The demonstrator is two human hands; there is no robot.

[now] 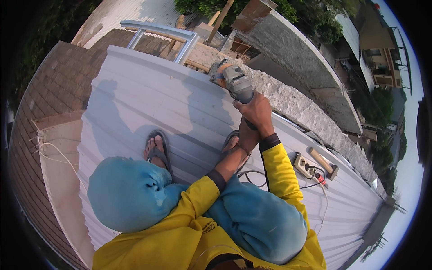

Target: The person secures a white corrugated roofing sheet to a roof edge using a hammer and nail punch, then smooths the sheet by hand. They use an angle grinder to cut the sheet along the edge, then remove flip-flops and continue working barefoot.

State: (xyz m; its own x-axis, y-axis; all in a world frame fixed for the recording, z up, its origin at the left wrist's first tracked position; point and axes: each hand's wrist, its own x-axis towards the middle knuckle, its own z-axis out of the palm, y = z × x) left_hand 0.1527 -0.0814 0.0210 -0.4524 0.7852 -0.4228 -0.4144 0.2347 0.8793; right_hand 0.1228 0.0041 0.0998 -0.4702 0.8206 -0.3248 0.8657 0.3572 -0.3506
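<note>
A grey angle grinder (pixel 239 83) is held in front of me, its orange-brown disc (pixel 220 74) at the roof sheet's far edge, beside the rough concrete wall. My right hand (pixel 258 109) is wrapped round the grinder's body. Just behind it, my left hand (pixel 246 136) closes on the tool's rear end, its fingers partly hidden by my right wrist. Whether the disc touches the sheet I cannot tell. Under my sandalled feet lies the ribbed pale metal roof sheet (pixel 148 108).
A hammer (pixel 321 161) and a power strip (pixel 304 166) with plugged-in cords lie to the right. A black cable (pixel 254 172) loops near my right foot. The rough concrete wall (pixel 297 101) borders the sheet. A metal frame (pixel 157 29) stands ahead; brown roof tiles (pixel 49 85) slope at left.
</note>
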